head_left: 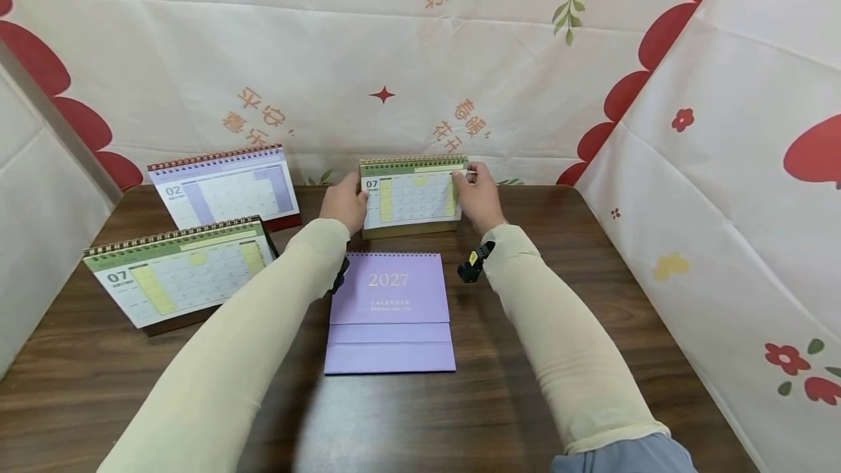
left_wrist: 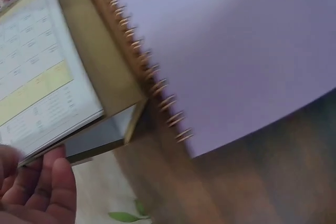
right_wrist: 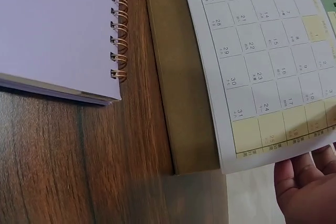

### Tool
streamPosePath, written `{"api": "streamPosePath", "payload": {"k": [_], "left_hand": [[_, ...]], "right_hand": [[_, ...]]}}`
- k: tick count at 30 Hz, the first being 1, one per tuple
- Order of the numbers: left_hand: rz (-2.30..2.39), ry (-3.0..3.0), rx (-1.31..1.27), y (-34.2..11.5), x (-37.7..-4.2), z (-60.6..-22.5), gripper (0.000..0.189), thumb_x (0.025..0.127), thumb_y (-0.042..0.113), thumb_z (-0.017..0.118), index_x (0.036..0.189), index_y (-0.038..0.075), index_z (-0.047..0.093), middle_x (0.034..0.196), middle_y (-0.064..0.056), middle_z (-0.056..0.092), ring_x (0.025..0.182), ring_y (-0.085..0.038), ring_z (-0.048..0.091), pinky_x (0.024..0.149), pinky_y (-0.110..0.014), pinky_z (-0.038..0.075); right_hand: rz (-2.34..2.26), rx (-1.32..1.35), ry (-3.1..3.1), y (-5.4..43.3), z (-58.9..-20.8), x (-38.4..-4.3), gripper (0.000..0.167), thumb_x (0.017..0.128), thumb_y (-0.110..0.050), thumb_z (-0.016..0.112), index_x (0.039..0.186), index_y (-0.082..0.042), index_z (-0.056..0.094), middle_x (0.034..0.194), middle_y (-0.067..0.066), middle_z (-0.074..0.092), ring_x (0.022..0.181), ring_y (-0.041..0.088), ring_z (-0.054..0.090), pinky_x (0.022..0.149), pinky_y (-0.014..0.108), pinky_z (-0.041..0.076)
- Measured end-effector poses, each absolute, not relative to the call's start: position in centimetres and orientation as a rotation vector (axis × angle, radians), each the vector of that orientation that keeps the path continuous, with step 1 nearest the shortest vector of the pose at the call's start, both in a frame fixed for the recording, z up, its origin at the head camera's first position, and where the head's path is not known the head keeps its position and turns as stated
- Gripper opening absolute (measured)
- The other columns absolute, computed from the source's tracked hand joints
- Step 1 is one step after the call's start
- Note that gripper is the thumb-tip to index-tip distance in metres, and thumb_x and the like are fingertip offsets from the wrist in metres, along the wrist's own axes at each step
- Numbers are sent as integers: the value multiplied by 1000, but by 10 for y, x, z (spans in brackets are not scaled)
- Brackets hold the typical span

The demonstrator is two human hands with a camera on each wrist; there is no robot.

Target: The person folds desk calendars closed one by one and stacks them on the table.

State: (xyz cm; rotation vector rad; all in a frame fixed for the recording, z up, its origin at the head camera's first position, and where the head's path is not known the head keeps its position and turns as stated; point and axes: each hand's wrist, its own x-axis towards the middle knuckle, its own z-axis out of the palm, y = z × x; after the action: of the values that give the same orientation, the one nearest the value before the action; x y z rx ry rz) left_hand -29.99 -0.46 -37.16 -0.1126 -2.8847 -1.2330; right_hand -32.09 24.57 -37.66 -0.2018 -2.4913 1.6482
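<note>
Your left fingers (left_wrist: 58,184) and right fingers (right_wrist: 289,179) are pinching the green-topped calendar (head_left: 414,199) by its side edges, barely parted, thumbs in front; it's sitting tented near the middle of the desk's (head_left: 552,228) far edge, behind the flat purple calendar (head_left: 388,290). Probably it's handling light, stiff base, bendy slick pages, so you're best gripping the board sides, not creasing loose sheets

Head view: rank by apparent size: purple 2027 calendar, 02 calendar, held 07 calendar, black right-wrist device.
1. Purple 2027 calendar
2. 02 calendar and held 07 calendar: too close to rank; 02 partly covered
3. Black right-wrist device
</note>
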Motion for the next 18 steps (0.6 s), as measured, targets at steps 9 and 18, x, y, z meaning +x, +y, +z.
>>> {"api": "streamPosePath", "payload": {"k": [9,18], "left_hand": [[-1255,-2864,-83,-6,-299,-380,28,107,22,46,130,8,51,110,-14,65,90,-28,63,78,-42,50],[-1285,-2861,-86,3,-300,-383,28,106,24,48,131,11,53,114,-11,67,95,-26,64,82,-42,50]], "right_hand": [[1561,-183,-2529,243,-388,-322,34,106,-36,48,123,-6,50,96,8,51,74,20,46,62,32,38],[1482,-145,-2588,258,-406,-311,39,106,-43,42,117,-7,53,89,12,48,73,26,42,64,37,36]]}}
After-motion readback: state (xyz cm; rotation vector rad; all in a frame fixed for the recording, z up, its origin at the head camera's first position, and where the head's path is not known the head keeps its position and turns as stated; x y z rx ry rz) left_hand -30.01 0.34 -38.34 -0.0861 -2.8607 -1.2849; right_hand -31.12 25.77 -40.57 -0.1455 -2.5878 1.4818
